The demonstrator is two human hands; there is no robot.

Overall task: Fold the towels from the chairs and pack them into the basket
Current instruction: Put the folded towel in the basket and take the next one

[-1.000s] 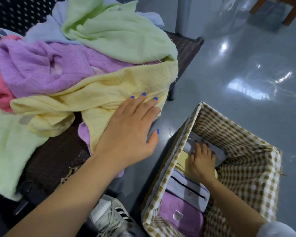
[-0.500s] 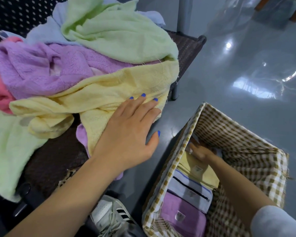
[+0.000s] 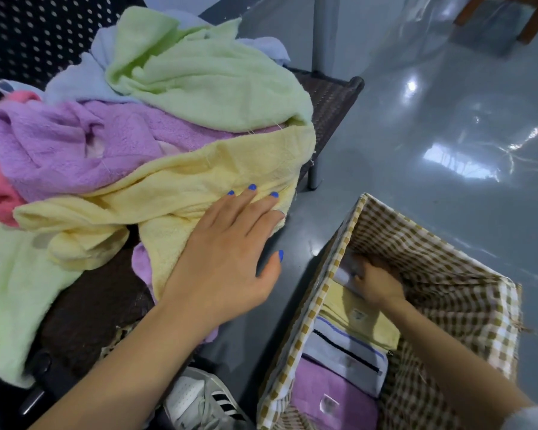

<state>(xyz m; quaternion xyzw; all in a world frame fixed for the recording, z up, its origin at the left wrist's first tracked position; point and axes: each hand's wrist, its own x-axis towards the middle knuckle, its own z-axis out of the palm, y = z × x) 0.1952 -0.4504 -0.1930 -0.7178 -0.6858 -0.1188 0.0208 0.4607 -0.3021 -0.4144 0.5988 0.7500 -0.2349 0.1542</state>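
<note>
At centre frame the left hand (image 3: 230, 256) lies flat, fingers spread, on a crumpled pale yellow towel (image 3: 180, 193) atop the heaped towels on the dark woven chair (image 3: 330, 97). At lower right the right hand (image 3: 375, 282) reaches deep into the brown gingham-lined basket (image 3: 448, 252), fingers curled at a folded white towel (image 3: 343, 274); its grip is hard to make out. Folded yellow, white and purple towels stand below it.
</note>
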